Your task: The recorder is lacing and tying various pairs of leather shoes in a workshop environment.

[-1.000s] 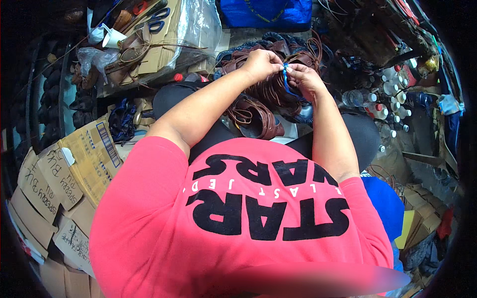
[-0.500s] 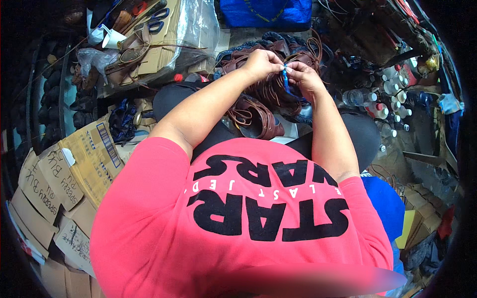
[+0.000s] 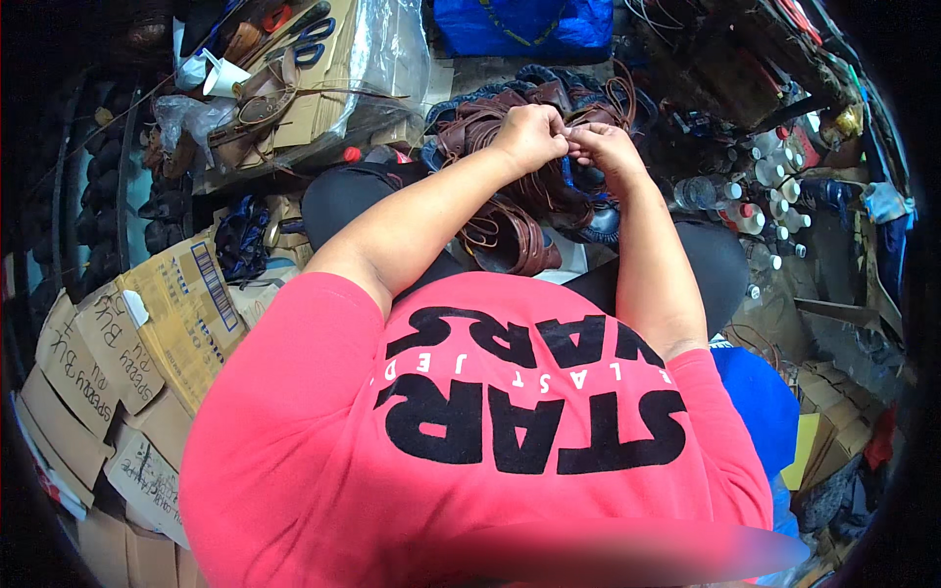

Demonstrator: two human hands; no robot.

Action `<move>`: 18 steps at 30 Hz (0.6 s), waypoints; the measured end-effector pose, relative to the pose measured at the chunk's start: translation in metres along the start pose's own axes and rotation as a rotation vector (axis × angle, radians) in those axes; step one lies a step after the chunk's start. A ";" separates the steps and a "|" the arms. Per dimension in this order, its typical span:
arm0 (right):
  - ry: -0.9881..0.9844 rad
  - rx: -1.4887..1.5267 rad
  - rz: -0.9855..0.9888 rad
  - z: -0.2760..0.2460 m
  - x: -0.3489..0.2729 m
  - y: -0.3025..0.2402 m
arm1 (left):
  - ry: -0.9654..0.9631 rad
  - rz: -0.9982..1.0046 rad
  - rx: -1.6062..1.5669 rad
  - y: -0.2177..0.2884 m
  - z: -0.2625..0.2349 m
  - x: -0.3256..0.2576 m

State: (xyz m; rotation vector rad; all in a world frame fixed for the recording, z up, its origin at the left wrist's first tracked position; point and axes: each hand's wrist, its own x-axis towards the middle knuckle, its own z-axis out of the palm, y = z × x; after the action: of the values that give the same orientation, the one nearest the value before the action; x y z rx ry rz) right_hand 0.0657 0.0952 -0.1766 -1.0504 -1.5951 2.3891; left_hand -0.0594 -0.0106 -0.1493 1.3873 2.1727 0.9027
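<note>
My left hand (image 3: 532,137) and my right hand (image 3: 606,154) meet fingertip to fingertip over a heap of brown leather footwear (image 3: 478,120) with long thin laces. Both are closed in a pinch. A narrow blue strip (image 3: 567,172) shows just beneath the fingers; its upper end is hidden by them. The left fingers are curled in tightly, and the back of that hand faces up. Nearer to me, between my knees, lies a brown leather sandal (image 3: 520,245) with loose laces. Dark blue footwear (image 3: 600,227) shows below my right hand.
At the far left, scissors (image 3: 312,44), cardboard and a white cup (image 3: 224,77) crowd a low surface. A blue bag (image 3: 524,27) stands behind the heap. Several plastic bottles (image 3: 708,192) stand at the right. Flattened cardboard (image 3: 93,367) covers the left side.
My left hand has turned and curled in more, moving slightly right and down. The blue strip, plainly visible between both hands before, is now mostly hidden behind the fingers.
</note>
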 end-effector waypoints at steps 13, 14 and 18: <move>-0.030 -0.153 -0.064 0.003 0.005 0.000 | 0.023 -0.086 -0.062 0.002 -0.004 -0.010; 0.021 -0.242 -0.081 0.004 0.004 0.001 | 0.035 -0.058 -0.050 0.003 -0.002 -0.010; 0.071 -0.079 -0.050 0.004 0.002 0.004 | 0.077 -0.047 -0.055 -0.004 0.003 -0.011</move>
State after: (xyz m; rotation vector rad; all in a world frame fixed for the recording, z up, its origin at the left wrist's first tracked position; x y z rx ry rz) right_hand 0.0629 0.0913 -0.1802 -1.0816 -1.6839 2.2481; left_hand -0.0556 -0.0210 -0.1546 1.2907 2.2101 1.0056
